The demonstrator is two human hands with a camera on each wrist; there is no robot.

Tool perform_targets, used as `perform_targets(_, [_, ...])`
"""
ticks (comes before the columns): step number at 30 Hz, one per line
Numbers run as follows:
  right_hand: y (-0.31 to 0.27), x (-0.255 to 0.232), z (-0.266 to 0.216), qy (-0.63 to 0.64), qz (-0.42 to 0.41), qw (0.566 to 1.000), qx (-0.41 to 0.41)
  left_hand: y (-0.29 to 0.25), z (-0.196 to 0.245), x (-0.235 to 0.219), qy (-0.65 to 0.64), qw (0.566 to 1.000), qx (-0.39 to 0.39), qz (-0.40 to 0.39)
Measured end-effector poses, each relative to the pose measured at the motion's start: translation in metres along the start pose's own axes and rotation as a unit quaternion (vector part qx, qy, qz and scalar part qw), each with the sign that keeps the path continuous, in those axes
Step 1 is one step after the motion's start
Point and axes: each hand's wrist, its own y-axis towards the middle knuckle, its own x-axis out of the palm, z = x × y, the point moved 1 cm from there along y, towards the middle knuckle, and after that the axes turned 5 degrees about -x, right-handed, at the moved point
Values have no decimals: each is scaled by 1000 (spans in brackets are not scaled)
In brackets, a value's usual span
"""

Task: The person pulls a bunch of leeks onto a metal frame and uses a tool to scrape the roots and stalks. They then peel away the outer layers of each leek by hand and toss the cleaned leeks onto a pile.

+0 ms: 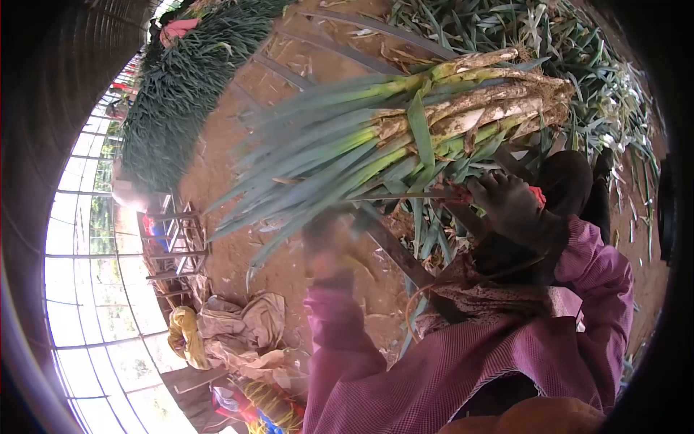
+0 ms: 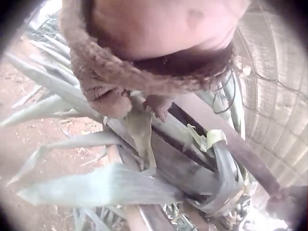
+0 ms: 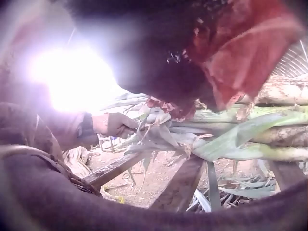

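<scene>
A bundle of leeks [image 1: 463, 119] with soil-stained white stalks lies across a rack, roots to the right and green leaves fanning left. A flat leaf [image 1: 419, 130] crosses over the stalks. My gloved right hand [image 1: 506, 202] grips the red handle of a long knife, whose blade [image 1: 405, 195] lies along the near side of the leaves. Motion blurs my left hand [image 1: 325, 242] beside the lower leaf ends. In the left wrist view, its bare fingertips [image 2: 113, 105] stick out of a knitted glove and pinch a leek leaf [image 2: 139, 130].
Rack bars [image 1: 394, 249] run beneath the bundle. A big heap of leeks [image 1: 173, 108] stands at the upper left, and loose trimmed leaves [image 1: 607, 94] pile up at the upper right. Crumpled sacks [image 1: 242, 322] lie on the dirt floor at the lower left.
</scene>
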Motion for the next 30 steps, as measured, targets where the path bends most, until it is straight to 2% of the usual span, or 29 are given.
perform_targets(4, [11, -2, -10, -111, -69, 991, 8, 5, -7, 2, 28, 999, 12, -13])
perform_targets(8, [41, -15, -23, -68, -82, 994, 23, 14, -3, 2, 220, 972, 77, -33])
perform_targets(9, [53, -1, -21, -29, -115, 993, 10, 10, -2, 16, 305, 945, 110, -44])
perform_targets(10, [67, 13, -33, -37, -106, 994, -6, 2, -3, 34, 394, 905, 150, -53])
perform_targets(11, [83, 23, -45, -45, -97, 994, -22, -7, -8, 54, 491, 848, 193, -54])
perform_targets(12, [95, 30, -59, -102, -38, 993, -43, -19, -16, 78, 573, 787, 226, -46])
perform_targets(13, [91, 27, -54, -107, -24, 993, -48, -27, -23, 98, 614, 752, 241, -24])
perform_targets(14, [89, 24, -48, -109, -10, 993, -51, -29, -38, 109, 612, 754, 237, 2])
perform_targets(16, [83, 23, -44, -100, 14, 993, -68, -28, -93, 96, 548, 809, 205, 59])
perform_targets(18, [73, 22, -36, -94, 32, 991, -90, -35, -164, 67, 473, 858, 164, 115])
perform_targets(20, [47, 16, -9, -95, 67, 989, -87, -67, -175, 13, 530, 825, 160, 113])
perform_targets(21, [20, 7, 16, -99, 92, 988, -74, -95, -162, -26, 620, 761, 172, 83])
perform_targets(23, [-30, -39, 56, -177, 185, 964, -66, -141, -199, -100, 696, 663, 233, 151])
perform_targets(25, [-97, -62, 103, -213, 184, 958, -59, -173, -226, -164, 674, 722, 93, 124])
perform_targets(26, [-124, -83, 114, -146, 166, 975, -3, -177, -230, -188, 655, 745, 9, 123])
perform_targets(27, [-151, -99, 122, -81, 146, 984, 56, -169, -225, -206, 635, 759, -37, 142])
perform_targets(29, [-204, -116, 137, -49, 165, 974, 150, -134, -190, -232, 588, 775, -121, 198])
perform_targets(30, [-228, -125, 143, -35, 177, 965, 191, -110, -162, -241, 559, 788, -113, 233])
